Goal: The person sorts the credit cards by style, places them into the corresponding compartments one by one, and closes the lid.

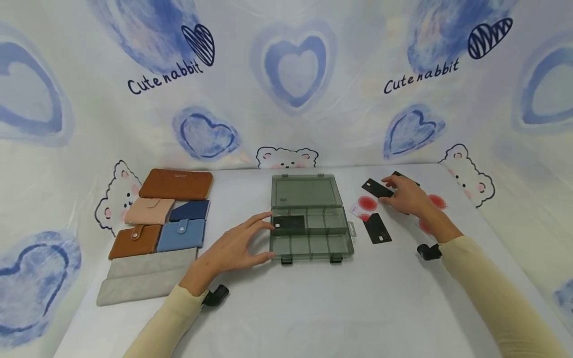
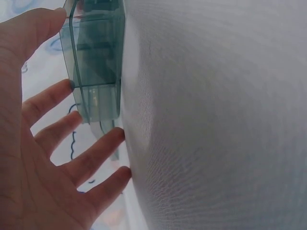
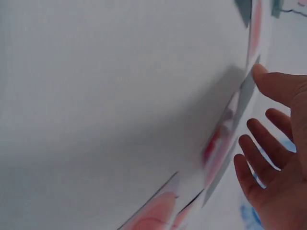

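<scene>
At the rectangular black card (image 1: pixel 375 187), our right hand (image 1: pixel 407 196), spread like our left hand (image 1: pixel 235 246), apparently attempts pickup; we must pinch next.

The compartment box (image 1: pixel 307 193) is smooth, see-through, glossy plastic; the black cards (image 1: pixel 378 229) look like smooth plastic; the brown wallet (image 1: pixel 123 246) is leather-like with a metal-looking snap (image 1: pixel 136 236), the grey pouch (image 1: pixel 149 272) matt, the desk cloth (image 1: pixel 313 308) finely textured
</scene>
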A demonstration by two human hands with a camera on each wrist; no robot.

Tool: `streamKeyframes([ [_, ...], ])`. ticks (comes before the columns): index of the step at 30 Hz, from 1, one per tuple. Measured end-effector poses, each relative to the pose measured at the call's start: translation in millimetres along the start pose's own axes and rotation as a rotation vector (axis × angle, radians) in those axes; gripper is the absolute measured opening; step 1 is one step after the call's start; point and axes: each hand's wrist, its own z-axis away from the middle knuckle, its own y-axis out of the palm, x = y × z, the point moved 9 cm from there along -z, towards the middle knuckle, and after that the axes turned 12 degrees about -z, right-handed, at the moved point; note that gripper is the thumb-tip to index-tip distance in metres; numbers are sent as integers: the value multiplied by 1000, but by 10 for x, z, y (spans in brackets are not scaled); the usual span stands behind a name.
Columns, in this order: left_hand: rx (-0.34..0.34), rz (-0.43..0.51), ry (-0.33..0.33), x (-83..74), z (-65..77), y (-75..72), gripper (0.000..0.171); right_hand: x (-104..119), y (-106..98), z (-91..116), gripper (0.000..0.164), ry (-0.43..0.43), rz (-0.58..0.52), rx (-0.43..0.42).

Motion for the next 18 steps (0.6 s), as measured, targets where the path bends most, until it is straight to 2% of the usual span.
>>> streamKeyframes([
  [8, 11, -8, -6, 12, -6, 17, 63, -259, 16, -44, 69, 89, -31, 52],
  [14, 10, -11, -9, 23, -1, 13, 64, -329, 24, -107, 68, 111, -49, 105],
  [18, 13, -3, -1, 4, -5, 6, 63, -354, -2, -107, 68, 136, -65, 103],
])
